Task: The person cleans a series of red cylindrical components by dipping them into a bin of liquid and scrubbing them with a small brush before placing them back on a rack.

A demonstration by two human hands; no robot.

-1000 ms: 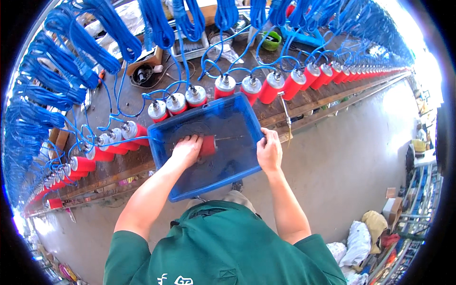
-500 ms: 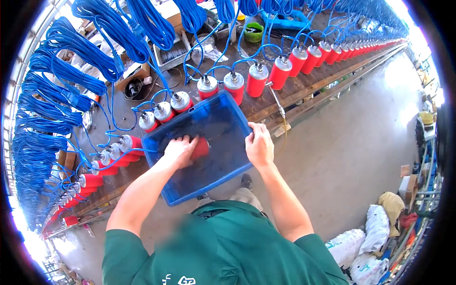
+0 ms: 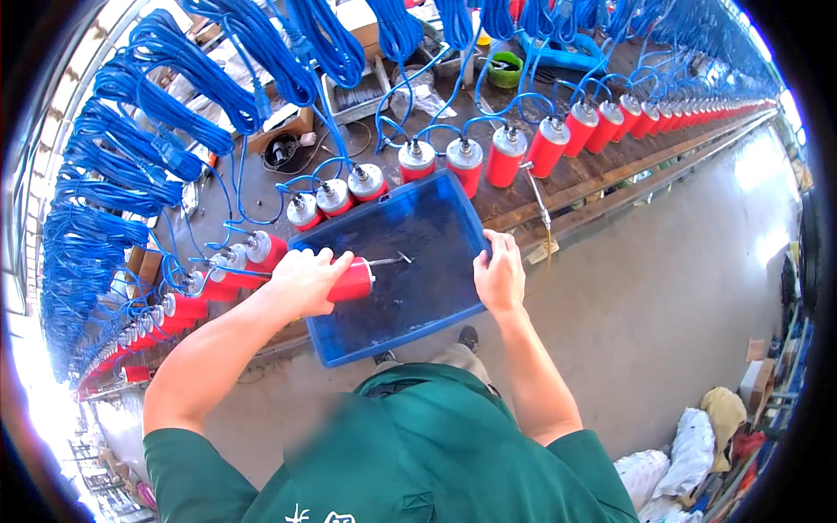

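My left hand (image 3: pixel 307 281) is closed round a red cylinder (image 3: pixel 352 281), which lies tilted on its side over the left part of a blue plastic crate (image 3: pixel 384 350). A blue cable runs from behind the hand to the left. At the cylinder's right end a thin grey streak (image 3: pixel 384 261) reaches to a small pale piece (image 3: pixel 404 257); whether it is a rod or a liquid I cannot tell. My right hand (image 3: pixel 500 272) grips the crate's right rim. Dark wet-looking patches show on the crate's floor.
Red cylinders (image 3: pixel 506 157) with silver caps line the bench edge (image 3: pixel 558 211) on both sides of the crate. Coiled blue cables (image 3: pixel 179 74) hang above. A metal fitting with a hose (image 3: pixel 538 196) hangs at the edge. Sacks (image 3: pixel 689 453) lie at lower right.
My left hand has raised the red cylinder from inside the crate and moved it leftward. A grey streak now shows at its end. My right hand stays on the crate's rim.
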